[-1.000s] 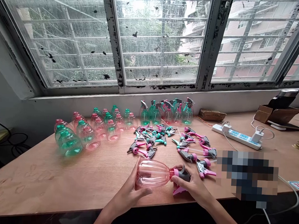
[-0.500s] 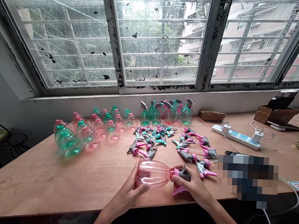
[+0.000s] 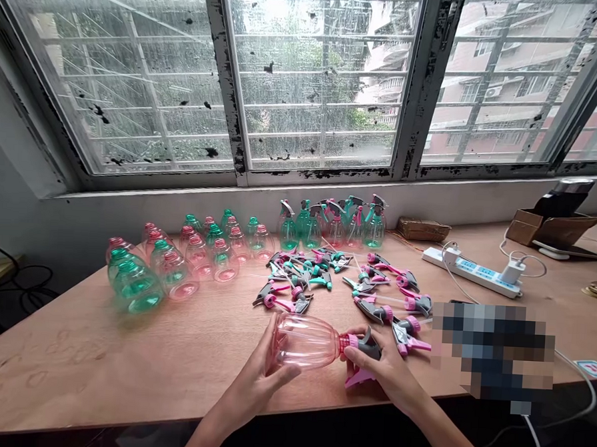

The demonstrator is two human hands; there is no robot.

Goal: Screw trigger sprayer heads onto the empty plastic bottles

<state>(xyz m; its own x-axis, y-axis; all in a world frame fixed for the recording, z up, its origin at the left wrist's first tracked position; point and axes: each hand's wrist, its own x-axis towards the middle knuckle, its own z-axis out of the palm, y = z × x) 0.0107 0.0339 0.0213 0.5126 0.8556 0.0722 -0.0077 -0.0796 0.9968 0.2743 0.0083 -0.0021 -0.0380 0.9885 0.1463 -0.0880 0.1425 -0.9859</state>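
A clear pink spray bottle [image 3: 307,343] lies sideways in the air above the front of the table, its base to the left. My left hand [image 3: 258,375] is closed around the base end. At the neck, my right hand [image 3: 378,364] grips the pink collar of a grey and pink trigger sprayer head [image 3: 367,347], which sits on the bottle's mouth. Whether the collar is fully tight I cannot tell. Just beyond the hands lie several loose trigger heads [image 3: 320,275] in pink, green and grey, with thin white tubes.
Several open pink and green bottles [image 3: 197,255] stand at the left. Bottles with sprayers [image 3: 336,225] stand by the window wall. A white power strip [image 3: 473,273], a cardboard box [image 3: 553,230] and a blurred-out dark item [image 3: 497,347] are at the right.
Both hands hold the bottle in nearly the same place. A thin line, apparently the sprayer's tube, shows inside the bottle; otherwise only slight camera movement is visible.
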